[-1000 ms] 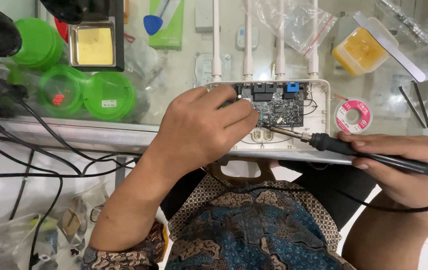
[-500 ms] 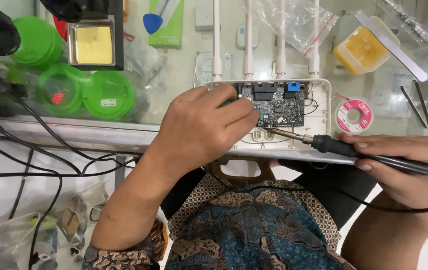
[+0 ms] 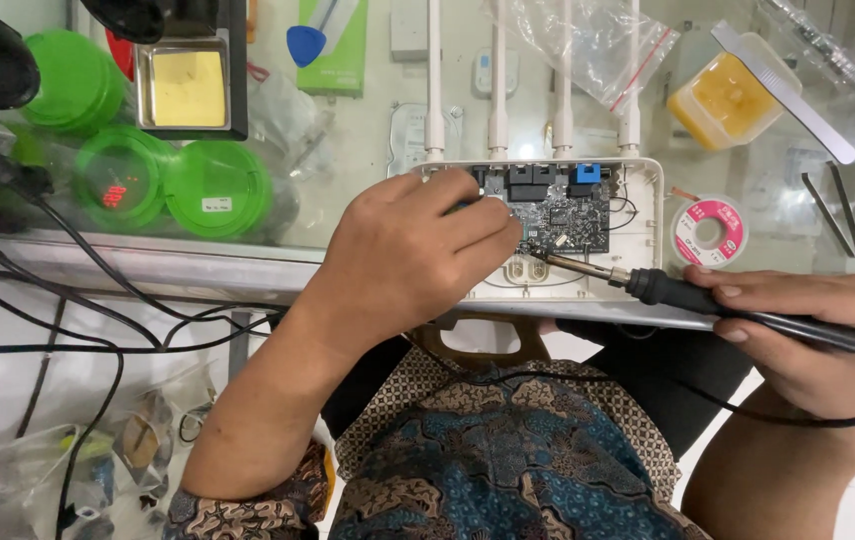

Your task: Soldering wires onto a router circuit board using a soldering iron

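the left hand (image 3: 418,255) lies palm down, knuckles up, its fingers curled and bunched toward the right, thumb tucked under. its bare forearm runs down-left to a patterned sleeve at the elbow. the right hand (image 3: 813,335) sits lower right, thumb on top, 4 fingers wrapped in a closed pen-like grip, forearm dropping downward.

A glass-topped workbench (image 3: 348,150) with a pale metal front edge (image 3: 148,262) fills the upper view under bright, even light. Below the edge, black cables (image 3: 68,330) hang across a white surface, and clear plastic bags (image 3: 8,480) lie at lower left.
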